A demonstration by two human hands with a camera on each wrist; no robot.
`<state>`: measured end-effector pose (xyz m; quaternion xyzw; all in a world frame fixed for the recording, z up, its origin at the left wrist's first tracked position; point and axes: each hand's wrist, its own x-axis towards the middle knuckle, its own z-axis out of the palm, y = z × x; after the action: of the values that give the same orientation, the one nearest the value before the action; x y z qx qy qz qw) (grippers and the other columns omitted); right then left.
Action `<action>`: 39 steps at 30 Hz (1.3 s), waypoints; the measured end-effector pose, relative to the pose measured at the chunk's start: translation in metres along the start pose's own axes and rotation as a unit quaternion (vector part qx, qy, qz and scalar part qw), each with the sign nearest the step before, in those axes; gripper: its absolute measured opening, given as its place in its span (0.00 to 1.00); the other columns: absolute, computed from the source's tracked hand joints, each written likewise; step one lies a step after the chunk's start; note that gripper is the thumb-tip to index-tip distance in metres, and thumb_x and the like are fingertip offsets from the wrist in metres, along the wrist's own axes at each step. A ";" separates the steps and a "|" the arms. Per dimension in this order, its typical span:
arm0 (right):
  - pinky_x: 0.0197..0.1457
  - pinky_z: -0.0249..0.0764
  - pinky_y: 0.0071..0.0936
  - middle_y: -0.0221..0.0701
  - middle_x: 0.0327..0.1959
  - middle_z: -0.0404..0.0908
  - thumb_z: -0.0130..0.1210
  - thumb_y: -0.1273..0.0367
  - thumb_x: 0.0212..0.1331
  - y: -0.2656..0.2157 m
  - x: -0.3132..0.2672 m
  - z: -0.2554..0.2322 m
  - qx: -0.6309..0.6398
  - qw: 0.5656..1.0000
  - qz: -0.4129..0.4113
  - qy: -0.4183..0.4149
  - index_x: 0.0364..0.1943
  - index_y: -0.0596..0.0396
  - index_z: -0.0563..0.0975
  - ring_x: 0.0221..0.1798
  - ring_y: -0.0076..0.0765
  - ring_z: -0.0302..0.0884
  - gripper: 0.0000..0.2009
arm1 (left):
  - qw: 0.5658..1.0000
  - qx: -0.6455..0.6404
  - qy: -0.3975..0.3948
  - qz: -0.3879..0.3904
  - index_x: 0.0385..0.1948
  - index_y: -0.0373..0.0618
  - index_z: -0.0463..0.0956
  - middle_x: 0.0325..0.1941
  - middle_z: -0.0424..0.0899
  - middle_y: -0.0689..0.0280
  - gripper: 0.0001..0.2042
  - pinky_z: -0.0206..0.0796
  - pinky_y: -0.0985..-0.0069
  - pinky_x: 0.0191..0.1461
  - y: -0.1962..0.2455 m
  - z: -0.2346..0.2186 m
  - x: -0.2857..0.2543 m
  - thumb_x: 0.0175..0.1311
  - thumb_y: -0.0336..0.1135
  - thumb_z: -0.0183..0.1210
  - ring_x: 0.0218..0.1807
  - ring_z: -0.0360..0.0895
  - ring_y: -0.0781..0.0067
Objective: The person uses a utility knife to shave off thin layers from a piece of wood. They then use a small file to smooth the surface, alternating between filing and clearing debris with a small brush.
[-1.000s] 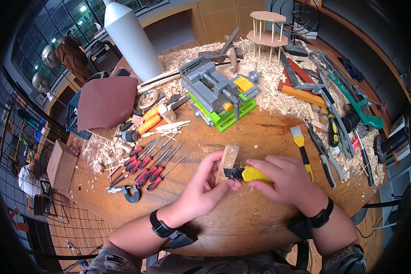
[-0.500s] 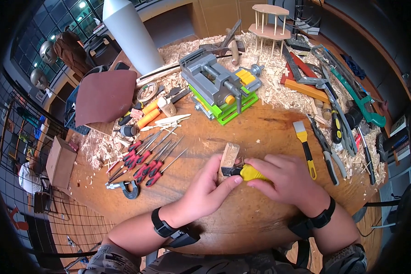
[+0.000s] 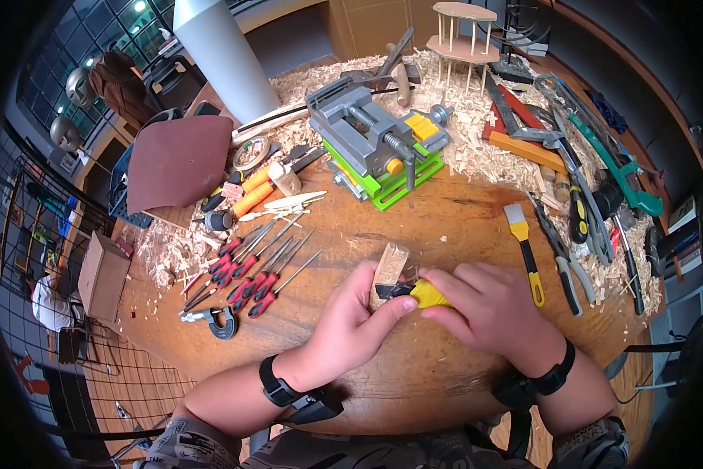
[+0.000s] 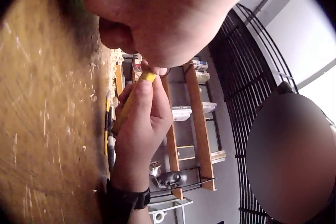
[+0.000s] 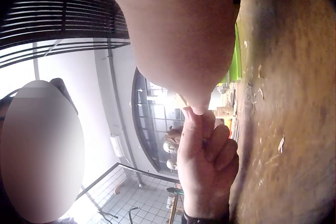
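We see both hands meeting over the near part of the bench [image 3: 477, 227]. The left hand [image 3: 347, 320] grips a small wood block [image 3: 392, 262], which stands up, tilted, out of the grasp, its top end bare. Its thumb reaches across to the front of a yellow knife [image 3: 430, 295]. The right hand [image 3: 488, 309] is curled round that knife, thumb and forefinger along the handle, and the knife's dark front end lies against the lower part of the block. We cannot make out the cutting edge.

To the left of the hands we find files [image 3: 261, 281] with red-and-black handles and, just beside them, a micrometer [image 3: 222, 324]. Beyond the block stands a grey vise [image 3: 359, 141] on a green base; a scraper [image 3: 525, 254] and pliers [image 3: 559, 258] lie to the right. Wood shavings [image 3: 477, 168] cover the far part.
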<state>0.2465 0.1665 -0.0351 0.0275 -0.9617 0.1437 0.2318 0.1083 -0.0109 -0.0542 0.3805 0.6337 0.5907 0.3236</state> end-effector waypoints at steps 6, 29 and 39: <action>0.29 0.74 0.31 0.27 0.27 0.74 0.63 0.56 0.58 -0.004 0.002 -0.002 -0.014 1.000 0.005 0.014 0.51 0.50 0.79 0.28 0.33 0.79 0.21 | 1.000 -0.007 0.014 0.001 0.53 0.38 0.72 0.48 0.82 0.68 0.14 0.67 0.80 0.57 -0.007 -0.001 0.002 0.68 0.26 0.62 0.50 0.75 0.83; 0.36 0.78 0.37 0.35 0.35 0.84 0.63 0.56 0.60 0.013 -0.003 0.003 0.089 0.996 0.023 -0.014 0.52 0.50 0.79 0.35 0.44 0.84 0.20 | 0.920 -0.349 -0.085 -0.155 0.58 0.51 0.58 0.29 0.70 0.71 0.18 0.54 0.82 0.21 0.009 -0.009 0.003 0.73 0.22 0.51 0.19 0.63 0.83; 0.32 0.76 0.38 0.33 0.31 0.81 0.62 0.55 0.60 0.011 -0.002 0.004 0.092 0.996 0.005 -0.010 0.52 0.51 0.79 0.31 0.43 0.82 0.20 | 0.984 -0.142 -0.069 -0.088 0.58 0.44 0.62 0.40 0.72 0.73 0.19 0.65 0.84 0.42 0.009 0.000 0.001 0.71 0.29 0.60 0.39 0.69 0.88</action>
<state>0.2456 0.1756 -0.0424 0.0453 -0.9468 0.2324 0.2179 0.1086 -0.0097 -0.0447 0.3135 0.5508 0.6163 0.4674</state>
